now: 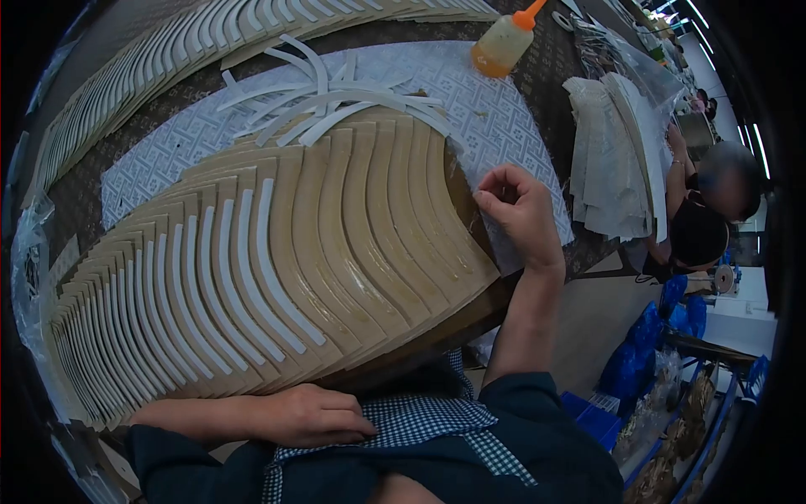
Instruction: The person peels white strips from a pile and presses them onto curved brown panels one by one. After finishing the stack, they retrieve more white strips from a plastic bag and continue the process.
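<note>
hands well apart: l hand palm-down by checked apron, near edge of fanned tan pcs; r hand raised just past their r side, fingertips bunched. can't tell if either grips anything. loose white strips at far end.

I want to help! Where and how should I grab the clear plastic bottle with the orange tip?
Probably around the round middle of the clear plastic bottle, below its narrow orange tip, coming from the right: it seems upright, and curved white strips lie to its left.
</note>
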A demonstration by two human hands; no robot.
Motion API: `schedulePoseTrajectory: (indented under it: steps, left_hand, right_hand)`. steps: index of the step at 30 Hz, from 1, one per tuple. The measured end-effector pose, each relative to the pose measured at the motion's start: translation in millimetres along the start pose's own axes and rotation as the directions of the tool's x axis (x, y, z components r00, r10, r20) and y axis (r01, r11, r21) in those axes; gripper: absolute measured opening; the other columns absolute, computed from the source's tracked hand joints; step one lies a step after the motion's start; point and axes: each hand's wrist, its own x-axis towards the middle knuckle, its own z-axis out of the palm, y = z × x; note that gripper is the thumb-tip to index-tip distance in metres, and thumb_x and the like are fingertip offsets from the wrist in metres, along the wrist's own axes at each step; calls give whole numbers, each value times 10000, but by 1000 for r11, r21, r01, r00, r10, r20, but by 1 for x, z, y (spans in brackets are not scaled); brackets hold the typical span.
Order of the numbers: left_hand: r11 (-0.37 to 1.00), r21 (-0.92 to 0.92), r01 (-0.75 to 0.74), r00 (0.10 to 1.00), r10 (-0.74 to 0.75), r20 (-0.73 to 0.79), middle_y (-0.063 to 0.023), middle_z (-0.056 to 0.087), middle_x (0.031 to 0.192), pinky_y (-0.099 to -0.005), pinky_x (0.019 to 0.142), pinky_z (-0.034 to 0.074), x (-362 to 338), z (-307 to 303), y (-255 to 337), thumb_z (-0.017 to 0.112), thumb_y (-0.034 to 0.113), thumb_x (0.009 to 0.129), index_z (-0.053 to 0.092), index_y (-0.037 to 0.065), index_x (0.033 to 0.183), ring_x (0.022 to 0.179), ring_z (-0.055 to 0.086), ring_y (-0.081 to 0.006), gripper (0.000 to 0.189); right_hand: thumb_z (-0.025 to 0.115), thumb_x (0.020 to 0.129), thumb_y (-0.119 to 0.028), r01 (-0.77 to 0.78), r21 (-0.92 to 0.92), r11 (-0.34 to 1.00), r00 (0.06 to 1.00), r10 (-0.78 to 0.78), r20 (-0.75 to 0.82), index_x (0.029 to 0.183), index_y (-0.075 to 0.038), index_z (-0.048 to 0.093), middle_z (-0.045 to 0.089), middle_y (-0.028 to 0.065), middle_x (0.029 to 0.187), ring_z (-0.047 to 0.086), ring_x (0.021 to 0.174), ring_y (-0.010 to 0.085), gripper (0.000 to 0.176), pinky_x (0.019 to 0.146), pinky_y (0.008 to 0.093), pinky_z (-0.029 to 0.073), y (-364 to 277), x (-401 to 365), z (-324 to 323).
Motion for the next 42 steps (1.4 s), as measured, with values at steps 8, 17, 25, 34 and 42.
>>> schedulePoseTrajectory:
  steps: [8,17,25,34,42]
  left_hand:
    - [999,25,-36,997,38,-66,-95,618,948,-336,678,569,1,6,0,620,142,969,641,44,1132,821,665,-222,192]
    - [986,147,-80,995,87,-44,-92,623,917,-330,649,571,2,10,-3,652,135,943,656,34,1084,767,663,-234,174]
    - [965,247,-92,994,104,-38,-96,610,914,-331,650,579,3,13,-3,642,147,949,640,20,1078,766,663,-237,181]
    - [979,197,-48,999,49,2,-100,606,926,-336,652,582,4,10,-2,627,142,959,628,19,1107,794,664,-236,192]
    - [998,43,43,988,-37,-147,-89,657,956,-287,666,565,10,-9,24,646,136,955,675,46,1115,797,675,-184,186]
  right_hand:
    - [739,835,-85,-30,137,990,1000,28,15,872,-23,683,631,-33,765,553,680,42,91,639,216,457,2,1,0]
    - [738,866,-165,23,-180,983,984,-53,-168,886,-6,701,666,-12,782,566,707,54,164,657,236,458,-10,23,9]
    - [757,822,-206,88,-479,873,986,-146,-85,885,-8,708,699,60,769,605,679,128,213,671,300,494,-32,70,27]
    - [707,904,-173,98,-70,993,981,-108,-160,871,-8,658,688,21,781,595,665,80,174,604,243,472,-16,66,16]
    - [652,973,-163,314,238,919,907,-216,-362,938,-19,594,664,29,766,577,629,49,159,570,200,469,-43,51,17]
